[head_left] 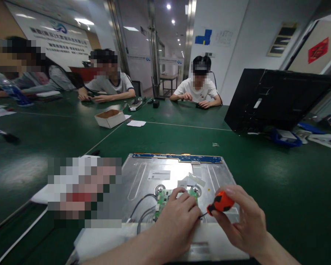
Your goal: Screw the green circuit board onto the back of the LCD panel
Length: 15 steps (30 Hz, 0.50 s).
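Observation:
My right hand (pixel 244 219) grips a small orange-and-black screwdriver (pixel 221 202) by its handle between thumb and fingers. Its thin shaft points down and left, the tip hidden beside my left hand (pixel 179 213). That hand lies with curled fingers over a green circuit board (pixel 163 197), seemingly holding it; the fingertips are out of sight. Under the board is a silvery flat metal panel (pixel 139 176), with a narrow blue circuit strip (pixel 165 158) along its far edge. Dark cables (pixel 143 198) run from the board's left side.
Left of the panel, a white object (pixel 41 193) is partly covered by a blurred patch. An open cardboard box (pixel 110 118) and paper (pixel 136 123) sit farther back on the green table (pixel 171 138). At right stands a black monitor (pixel 276 99). Several people sit across the table.

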Tool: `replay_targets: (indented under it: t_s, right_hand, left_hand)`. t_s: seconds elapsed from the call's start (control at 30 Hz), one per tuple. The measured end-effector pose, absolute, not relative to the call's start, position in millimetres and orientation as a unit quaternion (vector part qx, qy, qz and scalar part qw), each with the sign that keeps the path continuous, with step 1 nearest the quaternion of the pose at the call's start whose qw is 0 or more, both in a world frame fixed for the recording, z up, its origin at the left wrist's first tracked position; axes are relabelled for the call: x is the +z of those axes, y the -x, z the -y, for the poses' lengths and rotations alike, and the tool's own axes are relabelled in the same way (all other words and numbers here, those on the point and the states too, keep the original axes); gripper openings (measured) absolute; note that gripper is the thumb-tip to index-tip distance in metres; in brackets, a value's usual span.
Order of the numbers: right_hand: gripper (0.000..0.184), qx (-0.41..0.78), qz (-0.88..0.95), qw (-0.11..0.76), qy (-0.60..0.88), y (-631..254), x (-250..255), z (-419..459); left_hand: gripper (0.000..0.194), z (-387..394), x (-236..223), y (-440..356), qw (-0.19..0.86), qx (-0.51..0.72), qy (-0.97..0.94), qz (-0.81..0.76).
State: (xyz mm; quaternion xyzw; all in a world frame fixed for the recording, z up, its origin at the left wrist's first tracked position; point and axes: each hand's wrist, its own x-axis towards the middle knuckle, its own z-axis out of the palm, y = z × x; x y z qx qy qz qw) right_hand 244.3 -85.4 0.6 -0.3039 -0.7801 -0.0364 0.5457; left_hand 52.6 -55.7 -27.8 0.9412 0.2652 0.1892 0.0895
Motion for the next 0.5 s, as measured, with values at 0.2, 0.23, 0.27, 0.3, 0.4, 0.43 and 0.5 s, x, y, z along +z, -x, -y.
replay_targets:
  t_s: [0.2, 0.23, 0.27, 0.3, 0.4, 0.43, 0.5]
  right_hand:
    - [0.070, 0.002, 0.785, 0.542, 0.300, -245.7, -6.4, 87.5]
    - [0.071, 0.003, 0.783, 0.544, 0.302, -245.8, -7.2, 87.6]
    - [0.071, 0.003, 0.779, 0.547, 0.305, -245.8, -7.6, 87.6]
    - [0.071, 0.001, 0.776, 0.549, 0.310, -245.7, -7.4, 87.5]
    - [0.067, -0.019, 0.771, 0.550, 0.321, -244.6, -4.2, 86.8]
    - [0.066, -0.027, 0.772, 0.549, 0.321, -244.1, -2.6, 86.4]
    - [0.066, -0.041, 0.776, 0.545, 0.315, -243.2, 0.5, 85.4]
  left_hand:
    - [0.011, 54.4, -26.5, -51.2, 0.103, 0.195, -0.942, -0.251]
    - [0.010, 54.4, -26.5, -51.1, 0.103, 0.196, -0.942, -0.252]
    - [0.010, 54.5, -26.5, -51.0, 0.103, 0.198, -0.941, -0.254]
    - [0.009, 54.6, -26.6, -50.9, 0.103, 0.198, -0.941, -0.255]
    - [0.010, 54.6, -27.1, -50.9, 0.104, 0.195, -0.940, -0.258]
    - [0.010, 54.5, -27.2, -50.9, 0.103, 0.194, -0.941, -0.258]
    - [0.010, 54.2, -27.3, -51.0, 0.101, 0.194, -0.942, -0.256]
